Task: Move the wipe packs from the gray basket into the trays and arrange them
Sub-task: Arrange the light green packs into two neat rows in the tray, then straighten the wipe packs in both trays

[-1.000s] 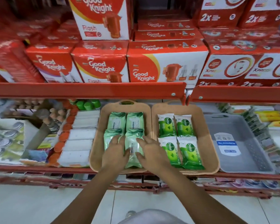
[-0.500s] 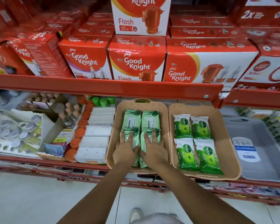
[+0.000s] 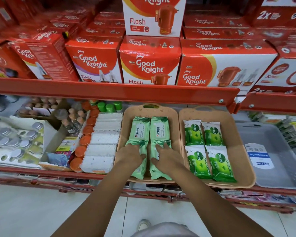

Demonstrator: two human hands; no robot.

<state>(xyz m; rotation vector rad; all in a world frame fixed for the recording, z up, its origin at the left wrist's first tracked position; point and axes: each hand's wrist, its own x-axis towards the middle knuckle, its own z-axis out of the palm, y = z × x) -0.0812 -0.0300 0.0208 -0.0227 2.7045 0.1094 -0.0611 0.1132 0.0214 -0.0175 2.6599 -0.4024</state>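
Observation:
Two tan trays stand side by side on the lower shelf. The left tray (image 3: 125, 127) holds several pale green Himalaya wipe packs (image 3: 158, 128) in two columns. The right tray (image 3: 244, 161) holds several bright green Dettol wipe packs (image 3: 199, 162) in a two-by-two grid. My left hand (image 3: 129, 155) lies flat on the near left Himalaya pack (image 3: 140, 170), and my right hand (image 3: 167, 157) lies flat on the near right one (image 3: 156, 173). Fingers are spread and pressing down, not gripping. The gray basket (image 3: 270, 134) stands to the right of the trays and shows only a label inside.
An orange shelf rail (image 3: 109, 92) overhangs the trays' far ends, with red Good Knight boxes (image 3: 149, 65) above. White packs (image 3: 102, 147), orange caps and small bottles crowd the shelf left of the trays. More goods line the far right beside the basket.
The camera has shifted left and closer, so the trays sit further right in view. Both hands stay on the near Himalaya packs, which now lie straighter in their columns.

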